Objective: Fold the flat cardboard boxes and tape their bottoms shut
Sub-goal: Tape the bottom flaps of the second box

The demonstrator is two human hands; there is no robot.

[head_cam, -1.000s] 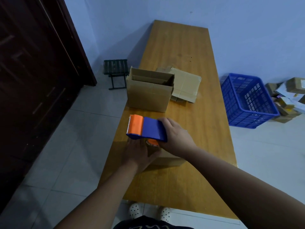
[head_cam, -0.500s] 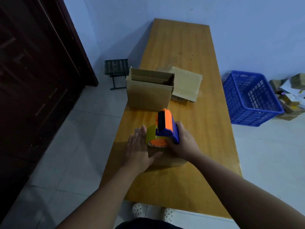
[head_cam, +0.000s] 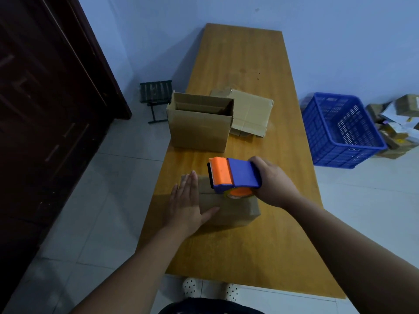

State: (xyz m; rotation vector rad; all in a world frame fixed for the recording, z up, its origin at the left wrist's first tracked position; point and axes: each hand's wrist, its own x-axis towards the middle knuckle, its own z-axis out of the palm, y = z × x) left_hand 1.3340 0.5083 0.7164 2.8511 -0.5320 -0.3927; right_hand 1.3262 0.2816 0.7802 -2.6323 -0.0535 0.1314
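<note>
Two bare forearms reach in from the near edge and meet over a small box (head_cam: pixel 229 208) on the table (head_cam: pixel 238 252). The left hand (head_cam: pixel 186 206) lies flat, fingers straight and together, pointing away from the person, pressed on the small box's left end, with the thumb spread out across its top near the front edge. The right hand (head_cam: pixel 275 183) comes in from the right, knuckles up, fingers curled round the blue body of a dispenser (head_cam: pixel 235 175). The dispenser's orange head and dark toothed edge point left, toward the left fingertips but apart from them. Its orange roll sits at the underside, touching the top of the small box near the right end, by the seam between the flaps.

The small box stands on the table's near-left part, flaps shut on top. Farther along the left edge stands an open box (head_cam: pixel 199 132), its top flaps upright. Just beside it on the right lies flat cardboard (head_cam: pixel 251 114), partly behind it.

The table is long, orange-brown wood, running away to a pale blue wall (head_cam: pixel 317 41). The floor (head_cam: pixel 108 200) is light tile. Left stands a dark door (head_cam: pixel 45 109), with a small dark stool (head_cam: pixel 155 92) past it. Right of the table sits a blue basket (head_cam: pixel 340 130), and beyond it a heap of parcels (head_cam: pixel 401 123). Spotted white shoes (head_cam: pixel 192 287) show under the near edge.
</note>
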